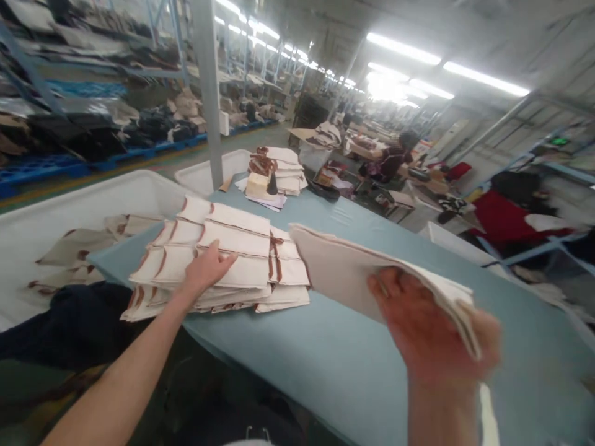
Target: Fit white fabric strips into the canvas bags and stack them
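My left hand (208,266) rests on a pile of cream fabric pieces (244,241) with brown edging, laid in overlapping rows on the blue-green table (297,347). Its thumb and forefinger are apart. To the right, my right hand (423,319) grips a flat cream fabric piece (337,263) with brown edging, thumb on one side and fingers on the other. This piece is tilted above the table, its far left end close to the pile. Motion blurs the right hand somewhat.
A white bin (153,186) at the left holds more brown-edged pieces (77,244). At the table's far end are another cream stack (290,167), a yellowish block (257,185) and a dark cone (272,184). A grey post (209,93) stands beyond; a person (393,158) sits in the background.
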Demonstrator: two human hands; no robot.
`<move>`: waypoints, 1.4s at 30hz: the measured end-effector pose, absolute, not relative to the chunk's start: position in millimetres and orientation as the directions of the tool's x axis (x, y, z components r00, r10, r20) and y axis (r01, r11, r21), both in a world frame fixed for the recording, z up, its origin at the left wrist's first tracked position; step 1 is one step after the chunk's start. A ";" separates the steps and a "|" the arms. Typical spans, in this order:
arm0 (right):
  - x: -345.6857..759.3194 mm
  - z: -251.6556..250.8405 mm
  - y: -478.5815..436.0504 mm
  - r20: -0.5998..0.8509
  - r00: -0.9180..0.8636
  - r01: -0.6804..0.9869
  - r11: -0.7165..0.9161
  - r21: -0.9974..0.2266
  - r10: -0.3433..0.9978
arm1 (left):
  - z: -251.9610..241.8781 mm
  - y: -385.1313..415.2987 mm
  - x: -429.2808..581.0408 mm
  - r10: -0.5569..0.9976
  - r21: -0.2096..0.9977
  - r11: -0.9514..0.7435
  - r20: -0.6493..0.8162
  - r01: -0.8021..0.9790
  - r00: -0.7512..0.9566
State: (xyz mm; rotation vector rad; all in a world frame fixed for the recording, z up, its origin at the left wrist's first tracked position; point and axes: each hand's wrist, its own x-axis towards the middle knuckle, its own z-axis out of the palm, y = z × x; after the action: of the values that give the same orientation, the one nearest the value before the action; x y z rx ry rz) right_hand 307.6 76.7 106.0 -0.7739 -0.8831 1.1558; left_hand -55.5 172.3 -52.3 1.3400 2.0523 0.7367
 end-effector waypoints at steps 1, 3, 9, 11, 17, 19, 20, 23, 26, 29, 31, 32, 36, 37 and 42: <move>307.0 98.8 73.4 0.143 0.151 -0.430 0.195 -0.881 0.978 | -50.9 165.2 -44.4 0.948 0.767 0.288 -0.146 0.574 -0.282; 307.5 84.3 67.6 0.084 0.129 -0.450 0.134 -0.883 0.988 | -49.0 145.7 -17.2 0.981 0.874 0.166 -0.100 0.456 -0.165; 321.0 49.7 46.4 -0.007 0.113 -0.494 0.050 -0.868 0.994 | -36.7 85.7 64.2 0.996 0.990 -0.083 0.085 0.113 -0.016; 324.1 36.8 34.8 -0.045 0.080 -0.494 0.000 -0.869 0.996 | -31.7 72.0 80.5 0.994 0.992 -0.108 0.109 0.070 -0.011; 341.2 -13.2 -13.2 -0.227 -0.012 -0.427 -0.210 -0.879 0.974 | -15.6 37.3 83.7 0.998 0.993 -0.057 0.059 0.101 -0.018; 350.0 -28.9 -27.1 -0.263 -0.103 -0.336 -0.283 -0.899 0.959 | -10.6 31.0 74.4 0.999 0.992 -0.031 0.026 0.122 0.045; 354.0 -36.3 -32.7 -0.295 -0.154 -0.271 -0.327 -0.905 0.943 | -9.4 29.1 70.2 0.996 0.991 -0.016 0.004 0.133 0.086; 363.2 -57.1 -45.2 -0.456 -0.247 -0.068 -0.485 -0.872 0.855 | -13.0 24.5 65.4 0.978 0.984 0.025 -0.060 0.177 0.199; 371.1 -73.9 -54.8 -0.589 -0.201 0.073 -0.588 -0.806 0.783 | -20.9 14.9 72.5 0.965 0.973 0.041 -0.098 0.228 0.245; 379.3 -78.0 -60.7 -0.601 -0.028 0.198 -0.585 -0.787 0.799 | -19.9 2.1 80.3 0.967 0.958 0.042 -0.110 0.283 0.229; 380.8 -69.8 -60.0 -0.530 0.110 0.269 -0.538 -0.799 0.841 | -12.3 -4.4 81.7 0.969 0.944 0.026 -0.105 0.329 0.225; 379.5 -62.2 -57.9 -0.484 0.157 0.290 -0.509 -0.810 0.861 | -7.1 -6.7 81.3 0.967 0.936 0.009 -0.099 0.353 0.236; 365.2 -16.1 -40.7 -0.259 0.141 0.473 -0.295 -0.831 0.956 | 13.9 -11.7 75.7 0.945 0.909 -0.057 -0.084 0.413 0.315; 361.5 -3.3 -35.7 -0.160 0.172 0.599 -0.232 -0.766 0.972 | 18.3 -12.7 74.3 0.942 0.908 -0.062 -0.084 0.414 0.325; 342.8 42.8 -18.0 -0.001 0.070 0.597 -0.043 -0.801 0.998 | 34.6 -18.6 71.6 0.931 0.893 -0.096 -0.076 0.440 0.356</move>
State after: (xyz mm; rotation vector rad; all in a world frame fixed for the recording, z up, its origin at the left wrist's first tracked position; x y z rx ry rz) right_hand 342.8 -18.0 42.8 -1.7132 -1.5962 0.8005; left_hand 71.6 -18.6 34.6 1.7006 1.2302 0.6719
